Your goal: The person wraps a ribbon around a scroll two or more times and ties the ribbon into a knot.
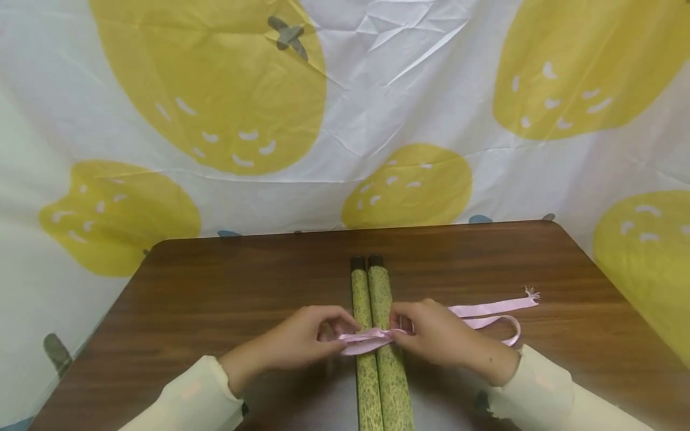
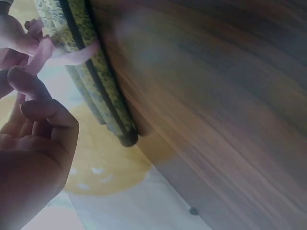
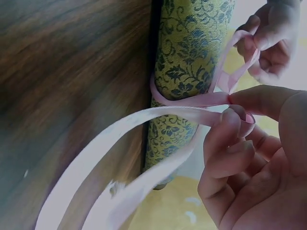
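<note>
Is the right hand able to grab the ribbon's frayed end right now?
Probably not without letting go: the right hand pinches the ribbon over the rolls. Nothing covers the frayed end, though.

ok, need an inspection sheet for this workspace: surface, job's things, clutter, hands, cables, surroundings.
Surface: brown wood-grain table, rounded far corners.
Job's things: two patterned yellow-green rolls lie side by side, with dark ends at the far side; a pink ribbon passes around them, its tail running out to the right, with a frayed end.
Clutter: nothing seen.
Left hand: pinches a loop of the ribbon, left of the rolls.
Right hand: pinches the ribbon, on the right side of the rolls.
Cables: nothing seen.
Surroundings: white cloth with a yellow fruit print hangs behind the table and at both sides; creased in places.
</note>
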Tool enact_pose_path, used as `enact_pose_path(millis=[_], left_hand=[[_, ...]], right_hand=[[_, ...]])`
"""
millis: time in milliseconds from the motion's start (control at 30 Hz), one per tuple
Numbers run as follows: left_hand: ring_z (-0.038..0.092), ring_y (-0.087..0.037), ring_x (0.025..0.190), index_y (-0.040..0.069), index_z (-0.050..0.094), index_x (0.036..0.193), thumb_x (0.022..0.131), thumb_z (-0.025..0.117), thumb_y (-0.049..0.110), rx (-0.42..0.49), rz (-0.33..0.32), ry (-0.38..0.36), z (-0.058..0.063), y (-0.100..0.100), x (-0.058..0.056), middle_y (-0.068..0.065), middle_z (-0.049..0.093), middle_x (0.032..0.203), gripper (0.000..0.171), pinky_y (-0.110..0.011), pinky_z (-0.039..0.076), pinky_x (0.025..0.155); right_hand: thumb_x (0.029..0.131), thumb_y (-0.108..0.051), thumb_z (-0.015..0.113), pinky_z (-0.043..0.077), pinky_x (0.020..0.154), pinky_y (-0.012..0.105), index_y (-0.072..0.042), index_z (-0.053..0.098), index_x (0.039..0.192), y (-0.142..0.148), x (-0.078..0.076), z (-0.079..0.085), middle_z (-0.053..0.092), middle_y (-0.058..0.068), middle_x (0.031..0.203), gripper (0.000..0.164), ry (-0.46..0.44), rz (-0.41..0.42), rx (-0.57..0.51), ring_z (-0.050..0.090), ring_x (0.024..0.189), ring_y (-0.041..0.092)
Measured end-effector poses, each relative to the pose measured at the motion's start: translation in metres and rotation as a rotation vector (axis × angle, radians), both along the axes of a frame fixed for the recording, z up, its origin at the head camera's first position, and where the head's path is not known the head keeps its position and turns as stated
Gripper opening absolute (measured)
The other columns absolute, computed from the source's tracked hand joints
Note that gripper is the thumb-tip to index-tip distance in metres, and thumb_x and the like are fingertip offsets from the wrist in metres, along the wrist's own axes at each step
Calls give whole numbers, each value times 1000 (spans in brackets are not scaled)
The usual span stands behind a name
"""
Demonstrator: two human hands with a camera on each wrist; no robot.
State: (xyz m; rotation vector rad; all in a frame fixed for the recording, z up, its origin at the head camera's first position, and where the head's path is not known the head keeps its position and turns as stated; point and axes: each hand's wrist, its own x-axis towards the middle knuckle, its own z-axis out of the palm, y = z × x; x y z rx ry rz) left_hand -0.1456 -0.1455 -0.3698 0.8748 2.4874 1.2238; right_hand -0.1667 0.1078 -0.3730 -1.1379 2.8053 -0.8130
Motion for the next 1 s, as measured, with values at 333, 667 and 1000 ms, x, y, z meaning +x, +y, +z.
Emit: enact_pose_path(millis=[333, 667, 1000], left_hand=[[48, -8, 56, 13, 67, 105, 87, 63, 15, -106, 34, 52, -4, -23, 2, 4, 56, 69, 19, -20, 42, 48], [47, -5, 57, 21, 69, 76, 88, 62, 23, -229, 116, 77, 1, -54, 6, 10, 57, 64, 14, -25, 44, 51], [44, -5, 54, 23, 63, 70, 89, 62, 33, -236, 144, 69, 0, -85, 11, 11, 50, 59, 22, -23, 40, 48]], right_hand=[[83, -22, 67, 41, 42, 20, -21, 58, 75, 4, 1, 1, 51, -11, 57, 12, -27, 1, 35, 44, 48, 2], [85, -24, 64, 32, 39, 19, -23, 52, 65, 16, 1, 3, 45, -12, 51, 23, -10, -9, 103, 39, 45, 1], [88, -27, 63, 32, 41, 18, -24, 53, 66, 39, -3, 6, 45, -11, 53, 24, -84, -36, 149, 39, 46, 0]])
